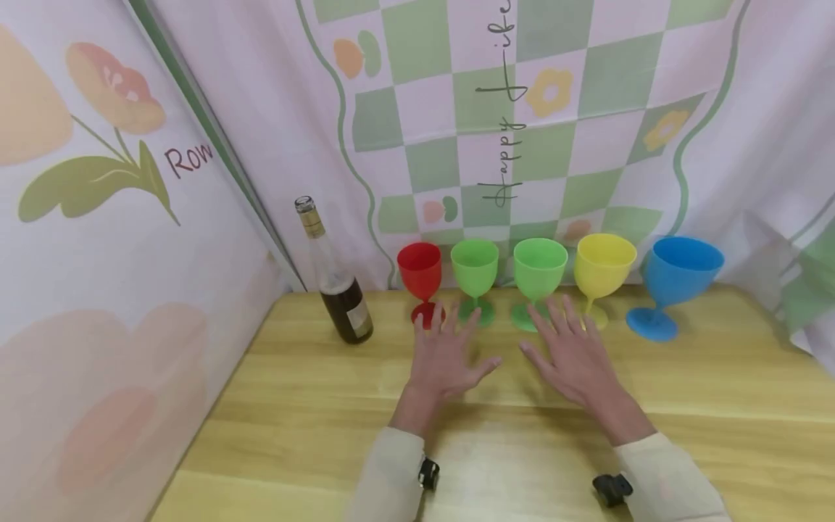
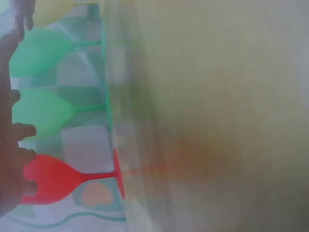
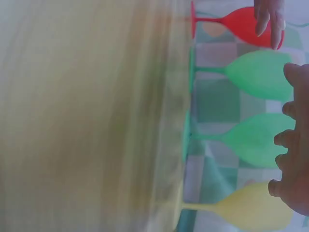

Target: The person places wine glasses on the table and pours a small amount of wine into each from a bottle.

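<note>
Five is not counted here; several plastic goblets stand upright in a row at the table's back: a red goblet (image 1: pixel 420 270), a left green goblet (image 1: pixel 475 267), a right green goblet (image 1: pixel 539 268), a yellow goblet (image 1: pixel 604 267) and a blue goblet (image 1: pixel 681 272). My left hand (image 1: pixel 446 359) is spread, palm down, in front of the red and left green goblets, holding nothing. My right hand (image 1: pixel 577 355) is likewise spread, before the right green and yellow goblets. Fingertips overlap some goblet bases in the head view; both wrist views show the hands above the tabletop.
A dark wine bottle (image 1: pixel 349 308) with a pale label stands left of the goblets. The wooden table (image 1: pixel 313 435) meets a patterned curtain (image 1: pixel 430 163) behind and a flowered cloth wall (image 1: pixel 130 290) at the left.
</note>
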The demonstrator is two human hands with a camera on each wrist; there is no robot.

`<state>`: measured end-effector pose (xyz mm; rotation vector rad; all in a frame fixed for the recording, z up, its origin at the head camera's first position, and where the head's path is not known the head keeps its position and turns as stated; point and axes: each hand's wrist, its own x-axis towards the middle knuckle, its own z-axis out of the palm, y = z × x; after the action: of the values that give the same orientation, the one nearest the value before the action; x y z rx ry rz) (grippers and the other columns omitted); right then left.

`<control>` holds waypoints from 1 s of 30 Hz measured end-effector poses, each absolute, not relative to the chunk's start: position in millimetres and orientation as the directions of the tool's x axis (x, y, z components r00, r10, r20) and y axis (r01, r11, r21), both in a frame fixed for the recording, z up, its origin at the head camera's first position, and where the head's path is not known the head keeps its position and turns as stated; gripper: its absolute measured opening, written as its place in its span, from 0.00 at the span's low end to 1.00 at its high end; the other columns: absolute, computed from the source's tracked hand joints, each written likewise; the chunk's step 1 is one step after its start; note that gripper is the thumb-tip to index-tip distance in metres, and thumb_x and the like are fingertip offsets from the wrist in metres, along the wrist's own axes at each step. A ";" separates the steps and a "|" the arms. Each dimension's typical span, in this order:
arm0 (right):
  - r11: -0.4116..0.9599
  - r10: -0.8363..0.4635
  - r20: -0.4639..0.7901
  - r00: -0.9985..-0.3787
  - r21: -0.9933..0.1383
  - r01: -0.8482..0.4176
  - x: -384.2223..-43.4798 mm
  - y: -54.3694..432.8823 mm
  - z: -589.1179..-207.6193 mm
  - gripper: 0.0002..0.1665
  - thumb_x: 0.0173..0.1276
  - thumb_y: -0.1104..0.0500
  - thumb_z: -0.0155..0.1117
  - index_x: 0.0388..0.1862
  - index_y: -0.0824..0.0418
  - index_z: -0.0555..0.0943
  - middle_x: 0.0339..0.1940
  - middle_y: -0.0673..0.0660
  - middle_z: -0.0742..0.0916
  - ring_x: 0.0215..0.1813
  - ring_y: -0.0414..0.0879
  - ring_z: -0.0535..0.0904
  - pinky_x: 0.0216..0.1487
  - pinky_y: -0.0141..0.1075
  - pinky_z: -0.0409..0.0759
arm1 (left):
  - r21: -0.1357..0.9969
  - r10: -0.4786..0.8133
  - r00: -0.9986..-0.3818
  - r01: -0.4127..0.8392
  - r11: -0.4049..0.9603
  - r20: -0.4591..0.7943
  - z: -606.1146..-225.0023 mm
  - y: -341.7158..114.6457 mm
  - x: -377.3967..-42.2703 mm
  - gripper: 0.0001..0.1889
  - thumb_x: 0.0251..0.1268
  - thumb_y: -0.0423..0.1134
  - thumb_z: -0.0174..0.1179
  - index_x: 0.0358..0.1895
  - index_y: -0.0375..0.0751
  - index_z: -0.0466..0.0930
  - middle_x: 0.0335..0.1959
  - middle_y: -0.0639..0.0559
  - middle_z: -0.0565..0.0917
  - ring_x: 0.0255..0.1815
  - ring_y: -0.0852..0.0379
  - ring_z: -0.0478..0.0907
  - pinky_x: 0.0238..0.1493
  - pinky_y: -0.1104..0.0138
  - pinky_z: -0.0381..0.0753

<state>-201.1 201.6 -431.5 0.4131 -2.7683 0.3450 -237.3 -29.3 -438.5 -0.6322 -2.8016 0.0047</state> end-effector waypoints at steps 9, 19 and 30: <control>0.778 -0.230 0.412 -0.882 -0.467 -0.421 -197.3 174.7 -411.3 0.40 0.80 0.44 0.50 0.82 0.61 0.56 0.82 0.69 0.61 0.82 0.71 0.53 0.76 0.70 0.53 | 0.018 0.388 -0.807 0.442 0.897 0.445 -408.0 -54.0 -229.7 0.42 0.64 0.75 0.47 0.76 0.54 0.66 0.71 0.49 0.76 0.76 0.42 0.69 0.73 0.42 0.69; 0.383 -0.257 0.327 -0.910 -0.830 -0.406 -214.4 144.0 -416.1 0.34 0.80 0.55 0.53 0.79 0.65 0.61 0.80 0.69 0.66 0.80 0.69 0.59 0.77 0.68 0.57 | 0.344 0.207 -0.767 0.489 0.801 0.607 -397.1 -88.7 -236.3 0.35 0.65 0.61 0.59 0.69 0.44 0.75 0.65 0.49 0.83 0.66 0.47 0.80 0.66 0.49 0.78; 0.255 -0.271 0.302 -0.914 -0.893 -0.370 -241.4 113.2 -433.8 0.36 0.77 0.59 0.56 0.78 0.71 0.60 0.77 0.73 0.68 0.79 0.69 0.62 0.76 0.66 0.61 | 0.652 -0.173 -0.766 0.378 0.657 0.619 -415.2 -131.2 -225.6 0.28 0.61 0.47 0.66 0.63 0.38 0.78 0.58 0.39 0.85 0.59 0.39 0.83 0.61 0.46 0.81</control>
<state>-241.4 113.2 -433.8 0.6197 -2.4189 1.7602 -225.6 -131.2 -415.2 -0.1582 -2.2052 -1.0684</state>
